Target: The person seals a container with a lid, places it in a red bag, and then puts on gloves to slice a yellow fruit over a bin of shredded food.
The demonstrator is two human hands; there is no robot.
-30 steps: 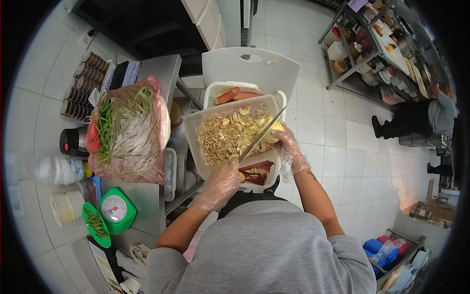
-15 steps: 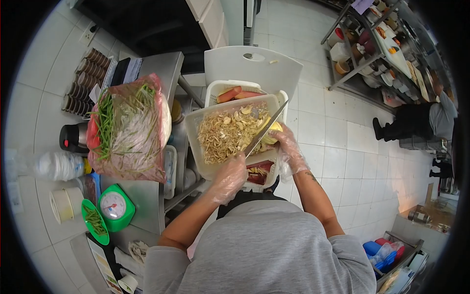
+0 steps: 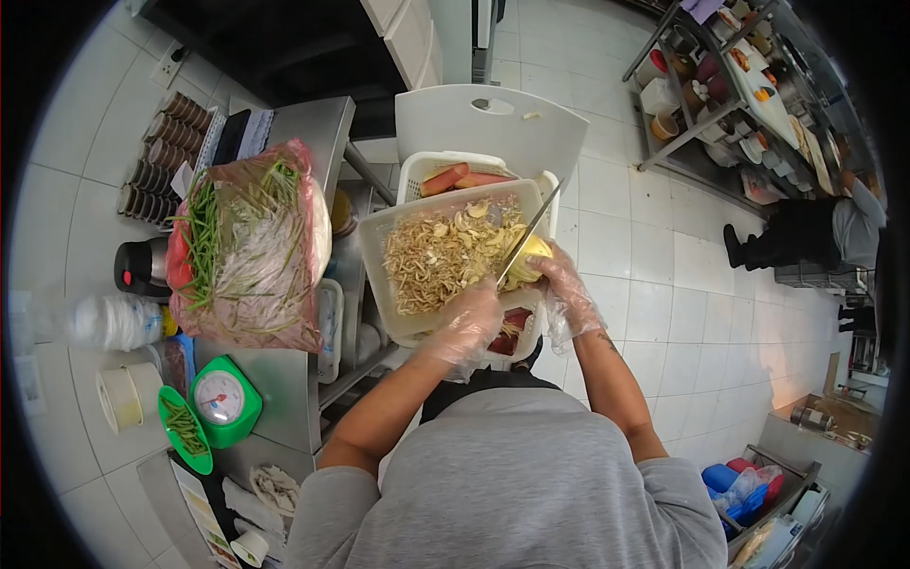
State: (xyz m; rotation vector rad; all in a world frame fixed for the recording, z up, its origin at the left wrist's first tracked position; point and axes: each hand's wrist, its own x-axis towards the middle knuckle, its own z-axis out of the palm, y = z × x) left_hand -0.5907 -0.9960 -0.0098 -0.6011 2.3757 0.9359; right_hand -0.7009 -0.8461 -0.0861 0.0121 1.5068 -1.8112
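1. Over the right edge of the translucent tub (image 3: 408, 325), I have the pale yellow piece (image 3: 523, 270), with the knife (image 3: 531, 230) slanting across it.
2. My right hand (image 3: 561, 280), in a clear plastic glove, grips that piece from its right side, fingers curled around it just beside the tub's right edge.
3. My left hand (image 3: 471, 318), gloved likewise, is closed around the knife's handle above the tub's near edge; the blade points away from me, its tip beyond the far right corner.
4. Pale shreds (image 3: 427, 261) cover the tub's floor, with broader slices towards its far right corner.
5. Underneath, a white basket (image 3: 409, 175) shows past the tub's far edge, holding reddish pieces (image 3: 445, 178); more dark red pieces (image 3: 517, 327) show past the tub's near edge, partly behind my left hand.
6. Behind the basket stands a white panel (image 3: 445, 123) with an oval slot.
7. To my left, a plastic bag of green beans (image 3: 251, 247) lies towards the far end of the steel tabletop (image 3: 284, 389); a green scale (image 3: 227, 403) stands nearer me at its left edge, beside a green tray (image 3: 201, 460) of cut beans.
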